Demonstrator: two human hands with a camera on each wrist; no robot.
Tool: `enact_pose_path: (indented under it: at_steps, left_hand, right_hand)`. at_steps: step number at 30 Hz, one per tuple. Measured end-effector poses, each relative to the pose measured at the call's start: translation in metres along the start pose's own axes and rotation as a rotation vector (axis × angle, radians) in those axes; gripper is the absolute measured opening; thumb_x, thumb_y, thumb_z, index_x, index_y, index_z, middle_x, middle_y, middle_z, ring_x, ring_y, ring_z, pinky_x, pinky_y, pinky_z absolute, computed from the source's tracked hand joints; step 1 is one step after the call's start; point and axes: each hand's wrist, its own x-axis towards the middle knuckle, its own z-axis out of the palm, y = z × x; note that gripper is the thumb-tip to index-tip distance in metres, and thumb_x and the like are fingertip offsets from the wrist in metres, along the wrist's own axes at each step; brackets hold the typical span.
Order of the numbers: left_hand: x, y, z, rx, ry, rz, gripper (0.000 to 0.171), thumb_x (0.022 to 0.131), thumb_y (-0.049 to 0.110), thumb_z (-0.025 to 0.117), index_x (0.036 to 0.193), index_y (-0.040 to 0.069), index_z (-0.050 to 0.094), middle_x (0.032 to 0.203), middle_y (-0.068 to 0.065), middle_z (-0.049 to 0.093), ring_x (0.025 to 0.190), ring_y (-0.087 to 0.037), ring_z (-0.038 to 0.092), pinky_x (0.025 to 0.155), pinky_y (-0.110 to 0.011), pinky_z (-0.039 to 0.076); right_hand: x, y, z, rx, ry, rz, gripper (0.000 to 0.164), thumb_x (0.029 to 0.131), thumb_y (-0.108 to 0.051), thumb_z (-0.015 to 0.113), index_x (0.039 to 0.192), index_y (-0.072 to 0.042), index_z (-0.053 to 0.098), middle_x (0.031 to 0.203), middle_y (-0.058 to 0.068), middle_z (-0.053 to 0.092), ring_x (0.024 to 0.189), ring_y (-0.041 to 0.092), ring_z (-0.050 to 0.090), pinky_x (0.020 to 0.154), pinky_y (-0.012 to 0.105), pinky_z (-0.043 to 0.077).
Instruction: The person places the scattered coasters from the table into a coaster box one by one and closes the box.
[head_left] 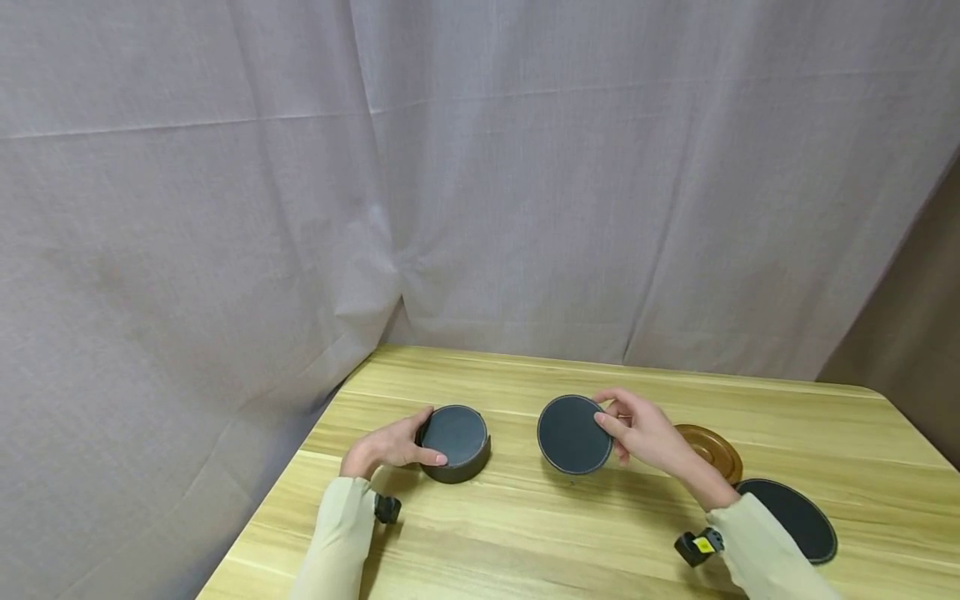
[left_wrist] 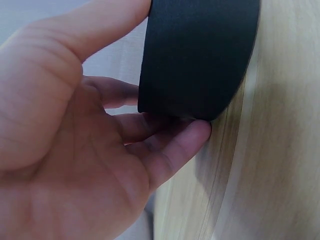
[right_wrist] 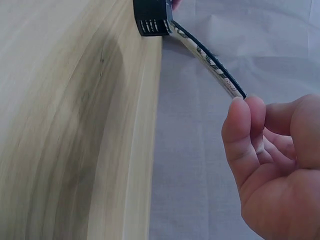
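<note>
My left hand [head_left: 393, 443] grips a round black coaster holder [head_left: 459, 473] that stands on the table, the thumb over its near rim and the fingers round its far side. A dark coaster [head_left: 455, 432] lies on top inside the holder. In the left wrist view, the holder's curved wall [left_wrist: 195, 55] sits between thumb and fingers. To the right, my right hand [head_left: 648, 429] pinches a round black coaster [head_left: 572, 437] by its edge, tilted and raised off the table. The right wrist view shows that coaster [right_wrist: 210, 60] edge-on, with a patterned underside.
A brown round wooden piece [head_left: 723, 454] lies partly behind my right forearm. Beside it is another black disc [head_left: 798, 521], partly covered by the sleeve. The wooden table [head_left: 525, 542] ends at a grey curtain [head_left: 525, 208].
</note>
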Motion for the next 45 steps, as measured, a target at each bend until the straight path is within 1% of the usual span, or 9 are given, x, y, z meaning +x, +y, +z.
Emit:
enact_pose_path:
  at_steps: [6,13,15,23,28,32,35,39,45]
  left_hand:
    - [0.000,0.000,0.001,0.008,-0.002,0.010,0.107,0.080,0.038,0.081,0.157,0.003,0.016,0.161,-0.018,0.026,0.148,-0.033,0.028,0.119,-0.051,0.026]
    - [-0.001,0.002,0.000,0.010,0.002,0.007,0.106,0.080,0.038,0.081,0.157,0.004,0.017,0.161,-0.018,0.027,0.147,-0.034,0.028,0.119,-0.051,0.026]
    - [-0.002,0.001,0.000,0.006,0.005,0.003,0.106,0.080,0.038,0.081,0.157,0.005,0.017,0.160,-0.018,0.027,0.147,-0.034,0.028,0.119,-0.052,0.026]
    - [-0.003,-0.002,0.000,-0.001,0.007,-0.010,0.106,0.079,0.039,0.081,0.157,0.006,0.018,0.161,-0.018,0.027,0.148,-0.034,0.027,0.119,-0.052,0.026]
    - [-0.002,-0.002,0.001,-0.013,0.009,-0.013,0.106,0.079,0.039,0.081,0.158,0.006,0.018,0.161,-0.017,0.027,0.148,-0.034,0.027,0.119,-0.052,0.026]
    - [-0.002,-0.002,0.001,-0.012,0.010,-0.013,0.106,0.079,0.039,0.081,0.157,0.006,0.018,0.161,-0.018,0.026,0.148,-0.035,0.027,0.119,-0.052,0.025]
    - [-0.002,-0.001,0.001,-0.011,0.010,-0.011,0.106,0.079,0.038,0.082,0.157,0.005,0.017,0.161,-0.018,0.026,0.148,-0.035,0.026,0.119,-0.052,0.025]
    - [-0.002,0.000,0.001,-0.002,0.011,-0.003,0.106,0.080,0.038,0.081,0.157,0.004,0.018,0.161,-0.019,0.026,0.148,-0.035,0.027,0.120,-0.052,0.024]
    - [-0.003,0.002,0.001,-0.012,0.011,-0.006,0.105,0.079,0.037,0.082,0.157,0.005,0.019,0.160,-0.018,0.027,0.148,-0.035,0.027,0.119,-0.052,0.025]
  right_hand:
    - [0.010,-0.002,0.012,0.066,0.032,0.004,0.033,0.098,-0.009,0.060,0.128,0.002,0.052,0.079,0.018,0.057,0.046,0.018,0.057,0.045,0.044,0.054]
    - [0.021,-0.003,0.023,0.086,0.051,0.035,0.034,0.098,-0.007,0.059,0.129,0.003,0.050,0.083,0.020,0.060,0.047,0.016,0.058,0.048,0.046,0.056]
    - [0.024,-0.002,0.027,0.095,0.055,0.036,0.034,0.098,-0.006,0.058,0.129,0.005,0.049,0.083,0.020,0.060,0.047,0.016,0.059,0.048,0.045,0.056]
    - [0.040,-0.005,0.045,0.149,0.086,0.060,0.032,0.098,-0.004,0.055,0.128,0.006,0.047,0.083,0.018,0.061,0.048,0.017,0.060,0.050,0.045,0.057]
    - [0.048,-0.011,0.054,0.185,0.106,0.108,0.030,0.099,-0.005,0.053,0.128,0.004,0.048,0.082,0.016,0.060,0.049,0.016,0.060,0.052,0.045,0.058]
    - [0.054,-0.012,0.062,0.194,0.122,0.129,0.031,0.099,-0.005,0.054,0.127,0.004,0.049,0.082,0.015,0.060,0.048,0.016,0.060,0.051,0.040,0.058]
    - [0.059,-0.012,0.066,0.191,0.128,0.131,0.031,0.098,-0.006,0.055,0.127,0.004,0.049,0.081,0.014,0.061,0.048,0.016,0.060,0.051,0.040,0.058]
    - [0.063,-0.013,0.072,0.191,0.132,0.143,0.031,0.098,-0.007,0.056,0.127,0.003,0.050,0.082,0.013,0.062,0.047,0.015,0.061,0.052,0.042,0.058]
    - [0.070,-0.013,0.078,0.192,0.137,0.179,0.030,0.098,-0.007,0.057,0.125,0.003,0.051,0.085,0.014,0.063,0.046,0.014,0.061,0.057,0.047,0.059]
